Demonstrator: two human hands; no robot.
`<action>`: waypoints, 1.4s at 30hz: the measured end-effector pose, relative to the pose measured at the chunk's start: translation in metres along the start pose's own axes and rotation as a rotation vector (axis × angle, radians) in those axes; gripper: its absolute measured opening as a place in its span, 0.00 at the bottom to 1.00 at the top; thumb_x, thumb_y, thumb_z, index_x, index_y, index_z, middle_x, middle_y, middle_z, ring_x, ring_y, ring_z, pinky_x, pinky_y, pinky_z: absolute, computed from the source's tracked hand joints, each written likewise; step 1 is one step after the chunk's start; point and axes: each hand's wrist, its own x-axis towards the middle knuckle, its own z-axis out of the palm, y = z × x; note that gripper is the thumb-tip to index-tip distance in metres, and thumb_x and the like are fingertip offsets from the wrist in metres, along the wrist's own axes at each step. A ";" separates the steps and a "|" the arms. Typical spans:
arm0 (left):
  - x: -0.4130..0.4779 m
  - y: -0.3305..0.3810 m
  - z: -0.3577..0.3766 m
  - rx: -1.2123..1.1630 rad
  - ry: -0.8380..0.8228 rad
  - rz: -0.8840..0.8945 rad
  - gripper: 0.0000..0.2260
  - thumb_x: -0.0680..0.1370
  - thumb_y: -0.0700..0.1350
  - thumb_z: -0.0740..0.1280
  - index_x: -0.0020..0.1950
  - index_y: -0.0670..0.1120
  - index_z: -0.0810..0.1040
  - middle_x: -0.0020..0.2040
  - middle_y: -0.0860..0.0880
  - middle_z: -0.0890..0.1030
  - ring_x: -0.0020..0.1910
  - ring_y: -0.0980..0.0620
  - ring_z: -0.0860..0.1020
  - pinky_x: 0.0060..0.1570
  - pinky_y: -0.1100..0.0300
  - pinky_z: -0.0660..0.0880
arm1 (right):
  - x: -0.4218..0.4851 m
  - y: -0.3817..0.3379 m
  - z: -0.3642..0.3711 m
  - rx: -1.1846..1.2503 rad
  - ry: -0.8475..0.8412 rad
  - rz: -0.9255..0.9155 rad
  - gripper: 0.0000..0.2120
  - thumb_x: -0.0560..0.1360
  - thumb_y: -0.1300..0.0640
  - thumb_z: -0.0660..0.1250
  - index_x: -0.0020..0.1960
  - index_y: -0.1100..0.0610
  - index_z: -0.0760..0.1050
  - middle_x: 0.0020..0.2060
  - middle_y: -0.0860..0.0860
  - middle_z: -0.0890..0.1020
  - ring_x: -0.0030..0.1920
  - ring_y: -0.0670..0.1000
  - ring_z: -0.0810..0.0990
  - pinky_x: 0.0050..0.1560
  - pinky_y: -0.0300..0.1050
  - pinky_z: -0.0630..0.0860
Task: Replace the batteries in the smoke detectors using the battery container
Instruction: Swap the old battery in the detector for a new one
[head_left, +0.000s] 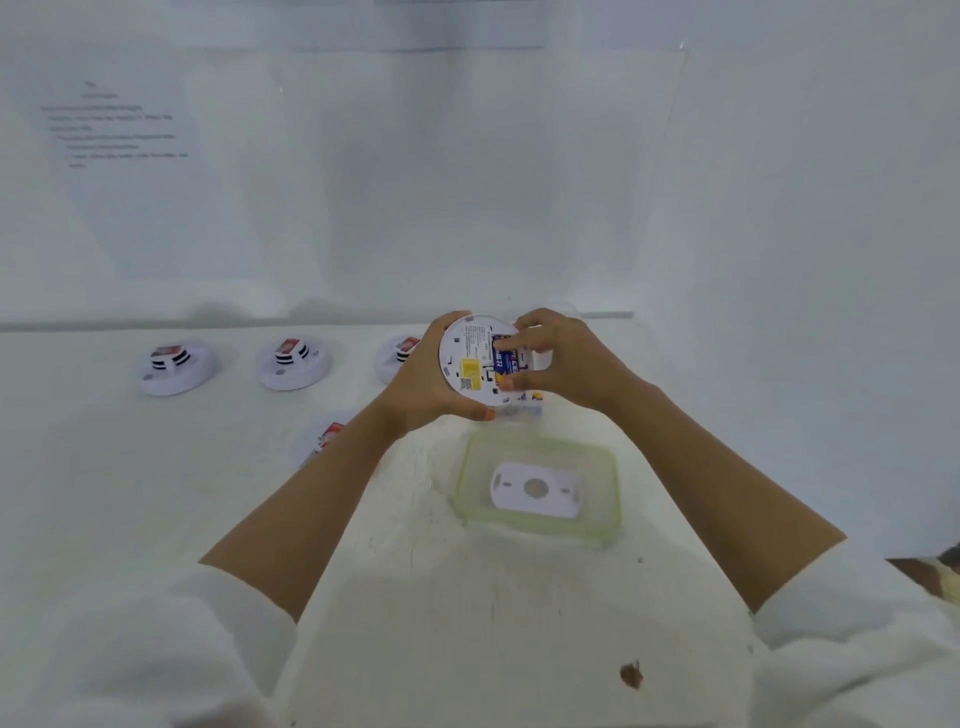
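Observation:
My left hand (423, 382) grips a round white smoke detector (470, 364) held above the table, its back side with labels facing me. My right hand (563, 358) pinches a blue battery (504, 358) sitting in the detector's back, thumb and fingers curled around it. Just below and behind the detector, a clear battery container (522, 410) is partly hidden. Nearer me, a clear lid with a green rim (613, 499) lies on the table, and a white mounting plate (535, 491) rests in it.
Three more smoke detectors stand in a row at the back left (174, 366), (293, 364), (397, 356), the third partly behind my left hand. Another detector (327, 441) lies by my left forearm. A white wall with a printed sheet (114, 130) rises behind.

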 end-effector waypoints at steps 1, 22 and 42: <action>0.006 0.000 0.000 -0.005 0.001 0.002 0.48 0.55 0.29 0.78 0.70 0.42 0.60 0.57 0.52 0.73 0.53 0.60 0.76 0.43 0.66 0.77 | 0.006 0.004 -0.002 -0.010 -0.007 -0.011 0.21 0.67 0.54 0.75 0.60 0.53 0.78 0.56 0.52 0.74 0.52 0.47 0.71 0.50 0.36 0.66; 0.062 -0.026 -0.024 -0.059 -0.029 -0.047 0.43 0.60 0.24 0.74 0.70 0.44 0.61 0.58 0.49 0.73 0.53 0.56 0.76 0.44 0.65 0.77 | 0.052 0.034 0.013 -0.382 -0.048 -0.333 0.20 0.74 0.50 0.59 0.53 0.64 0.78 0.43 0.64 0.80 0.33 0.59 0.79 0.28 0.47 0.79; 0.066 -0.023 -0.026 -0.068 -0.098 0.002 0.47 0.52 0.40 0.78 0.68 0.49 0.62 0.62 0.46 0.71 0.60 0.50 0.74 0.51 0.53 0.79 | 0.055 0.035 0.012 0.276 0.061 0.096 0.25 0.64 0.57 0.77 0.59 0.54 0.76 0.51 0.47 0.71 0.49 0.41 0.72 0.44 0.19 0.67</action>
